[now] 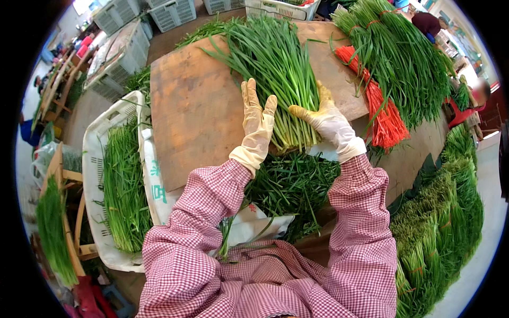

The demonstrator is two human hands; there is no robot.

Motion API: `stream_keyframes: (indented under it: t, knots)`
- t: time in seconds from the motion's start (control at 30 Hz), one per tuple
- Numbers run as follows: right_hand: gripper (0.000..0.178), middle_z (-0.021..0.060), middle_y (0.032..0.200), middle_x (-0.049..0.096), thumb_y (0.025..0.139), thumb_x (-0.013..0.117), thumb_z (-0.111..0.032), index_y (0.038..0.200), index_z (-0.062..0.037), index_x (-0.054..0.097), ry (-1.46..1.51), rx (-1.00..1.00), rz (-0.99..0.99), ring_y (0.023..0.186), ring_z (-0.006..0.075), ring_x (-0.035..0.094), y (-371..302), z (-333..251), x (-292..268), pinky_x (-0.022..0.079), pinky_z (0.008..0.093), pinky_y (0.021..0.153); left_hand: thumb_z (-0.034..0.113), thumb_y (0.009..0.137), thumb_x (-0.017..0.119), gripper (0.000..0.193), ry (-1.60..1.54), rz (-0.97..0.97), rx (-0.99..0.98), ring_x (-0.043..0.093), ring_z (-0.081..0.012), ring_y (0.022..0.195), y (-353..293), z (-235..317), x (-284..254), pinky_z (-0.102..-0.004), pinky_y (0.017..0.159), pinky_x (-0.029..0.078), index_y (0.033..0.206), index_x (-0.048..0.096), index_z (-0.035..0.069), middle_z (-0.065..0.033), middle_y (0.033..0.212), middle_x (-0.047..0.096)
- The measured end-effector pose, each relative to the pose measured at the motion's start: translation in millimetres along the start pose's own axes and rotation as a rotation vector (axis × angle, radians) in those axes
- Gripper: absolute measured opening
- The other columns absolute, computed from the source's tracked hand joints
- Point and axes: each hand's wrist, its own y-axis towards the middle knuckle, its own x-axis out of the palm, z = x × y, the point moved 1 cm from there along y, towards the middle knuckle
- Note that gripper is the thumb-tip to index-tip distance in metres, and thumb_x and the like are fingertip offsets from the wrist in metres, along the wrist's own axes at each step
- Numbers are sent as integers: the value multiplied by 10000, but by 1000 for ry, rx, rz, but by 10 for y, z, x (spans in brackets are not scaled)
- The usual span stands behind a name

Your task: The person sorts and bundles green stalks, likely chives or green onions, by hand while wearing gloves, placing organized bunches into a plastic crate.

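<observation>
A loose bundle of garlic chives [281, 69] lies on the wooden board [196, 111] before me, its pale cut ends toward me and its green leaves pointing away. My left hand [254, 124], in a cream rubber glove, is at the bundle's left side with fingers stretched upward. On the right side, my right hand [326, 119], gloved the same way, is spread with the thumb reaching over the stems. Both hands are open, one on each side of the chives, and neither grips them. Whether the palms touch the stems is hard to tell.
Red ties [374, 100] lie right of the board beside a tall pile of tied chives [408, 58]. More bundles [440, 222] are stacked at the lower right. At left stands a white crate [93, 212] holding chives. Loose leaves [289, 185] lie below the board; grey crates [119, 66] stand behind.
</observation>
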Motion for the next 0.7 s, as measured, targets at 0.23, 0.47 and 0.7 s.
stream_keyframes:
  t: [0.23,0.47,0.7]
  knots:
    - [766,268,1297,432,850,500,-533,1359,7,312,200,-151,38,1181,392,446,-4,-20,176,359,382,979,341,958,417,599,-120,143,35,112,-369,1373,64,-97,515,-406,1112,136,1429,188,51,-218,1468,176]
    - [588,271,1251,465,914,411,-431,1311,2,380,42,-240,57,1147,410,458,76,169,103,377,398,960,337,954,402,599,166,180,1,92,-352,1382,0,-13,789,-385,1120,106,1431,184,46,-206,1485,137]
    - [749,277,1281,447,875,395,-594,1304,20,383,46,-214,52,1189,394,439,48,96,5,350,395,996,361,969,382,564,-339,-264,-155,171,-222,1373,4,80,-77,-331,1126,100,1419,246,50,-112,1477,229]
